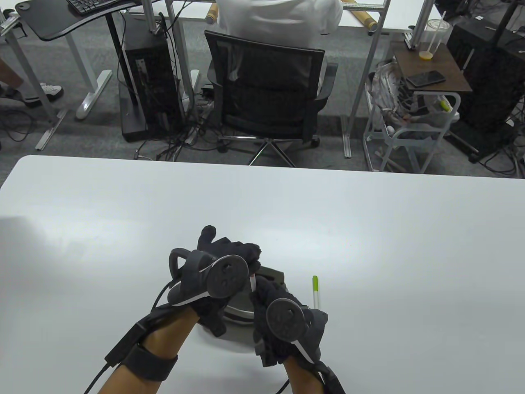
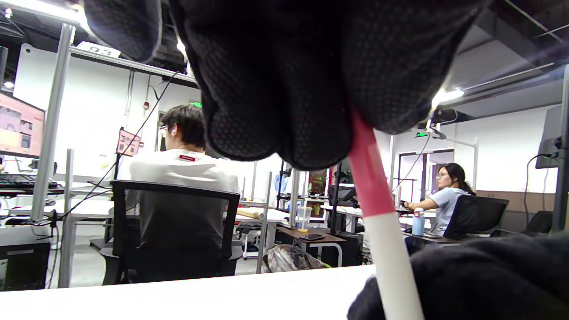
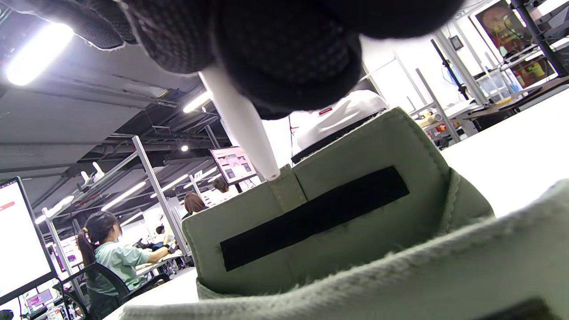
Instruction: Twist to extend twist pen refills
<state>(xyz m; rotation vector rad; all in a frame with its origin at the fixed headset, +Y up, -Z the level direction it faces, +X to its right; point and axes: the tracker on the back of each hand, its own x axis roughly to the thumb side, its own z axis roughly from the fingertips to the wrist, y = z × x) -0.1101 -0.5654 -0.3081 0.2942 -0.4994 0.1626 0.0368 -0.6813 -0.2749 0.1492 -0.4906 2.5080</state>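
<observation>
White table [image 1: 369,230], both hands, left [image 1: 221,262], right [image 1: 279,312], close together, gripping red-and-white pen [image 2: 378,209]

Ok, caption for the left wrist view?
Left hand grips the pink end of a pink-and-white plastic twist pen, right hand below.

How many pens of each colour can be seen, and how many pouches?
White pen with pink end, held in both hands: 1
White pen with green cap, lying on the white table: 1
Grey-green fabric pouch: 1
Total: 3

People are sitting at rows of aluminium-framed desks [image 2: 62,195] with monitors [image 2: 20,124] across the background: an open lab-like office.
</observation>
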